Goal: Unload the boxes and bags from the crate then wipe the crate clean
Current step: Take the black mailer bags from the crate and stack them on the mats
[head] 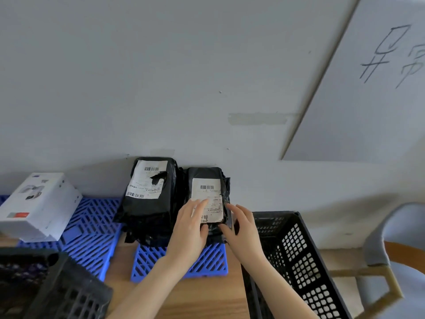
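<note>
Two black plastic mailer bags with white shipping labels lean against the wall on blue plastic pallets (92, 224). My left hand (190, 226) and my right hand (239, 226) hold the right bag (207, 180) from both sides at its lower end, fingers lying along it. The left bag (149, 196) stands beside it, touching it. A white box (39, 208) lies on the pallets at far left. A black perforated crate (296, 254) stands at the right, just beside my right hand; its inside is mostly hidden.
A second black crate (46, 286) sits at the bottom left on the wooden floor (207, 300). A grey chair with a wooden seat (391, 245) stands at far right. A whiteboard with writing (372, 88) leans on the wall.
</note>
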